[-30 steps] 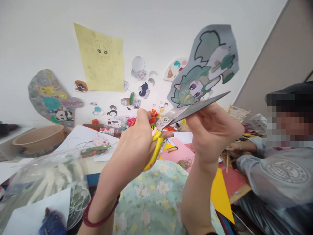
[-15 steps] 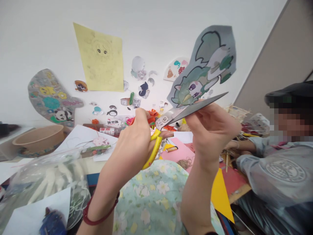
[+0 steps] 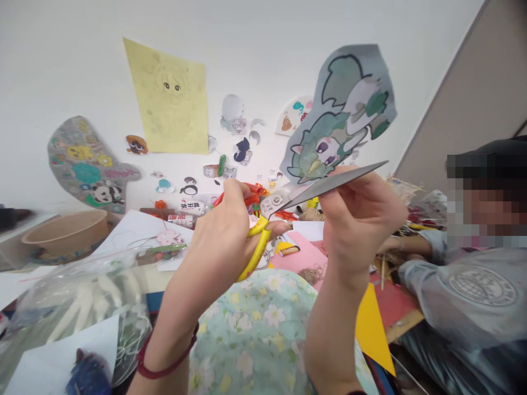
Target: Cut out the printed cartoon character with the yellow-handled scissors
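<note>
My left hand (image 3: pixel 226 230) is wrapped round the yellow handles of a pair of scissors (image 3: pixel 329 185), whose blades point right and slightly up. My right hand (image 3: pixel 358 214) pinches the lower edge of a paper cutout (image 3: pixel 349 109) showing a green and white cartoon animal with purple eyes, outlined in black on grey. The cutout stands tilted above the blades, in front of the wall. The blades pass before the fingertips of my right hand and run along the cutout's lower edge; whether paper lies between them I cannot tell.
A person in a grey shirt (image 3: pixel 481 285) sits at the right. Pink paper (image 3: pixel 307 252), a glue stick (image 3: pixel 289 250) and twine lie on the table. A brown bowl (image 3: pixel 66 233) and a plastic bag are at the left. A yellow drawing (image 3: pixel 173 109) and stickers cover the wall.
The cutout has tilted and shifted slightly left. The scissors have turned a little, their tip now slightly lower and further right. Both hands keep their hold.
</note>
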Tool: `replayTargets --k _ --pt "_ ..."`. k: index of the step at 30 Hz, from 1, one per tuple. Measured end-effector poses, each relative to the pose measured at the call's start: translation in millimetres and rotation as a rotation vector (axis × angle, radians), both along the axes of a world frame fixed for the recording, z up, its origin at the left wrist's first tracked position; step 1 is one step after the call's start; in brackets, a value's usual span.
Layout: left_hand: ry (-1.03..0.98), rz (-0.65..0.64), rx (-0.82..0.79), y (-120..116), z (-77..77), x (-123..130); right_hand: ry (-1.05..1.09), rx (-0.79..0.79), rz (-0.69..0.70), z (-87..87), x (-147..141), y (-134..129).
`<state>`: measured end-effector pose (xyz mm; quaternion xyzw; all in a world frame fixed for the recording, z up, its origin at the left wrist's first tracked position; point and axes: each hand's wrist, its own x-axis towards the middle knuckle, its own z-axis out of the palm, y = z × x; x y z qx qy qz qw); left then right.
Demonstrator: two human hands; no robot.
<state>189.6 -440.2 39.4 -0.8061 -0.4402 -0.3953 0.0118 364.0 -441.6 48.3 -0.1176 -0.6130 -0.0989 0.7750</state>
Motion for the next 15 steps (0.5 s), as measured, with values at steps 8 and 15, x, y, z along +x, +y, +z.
replayTargets --k 8,15 --pt "-0.066 -0.045 -0.006 -0.5 0.0 2.9 0.009 0.005 0.01 0.2 -2.8 0.9" --pt "-0.058 -0.03 0.006 0.0 1.0 2.7 0.007 0.009 0.047 -0.2 -3.1 3.1"
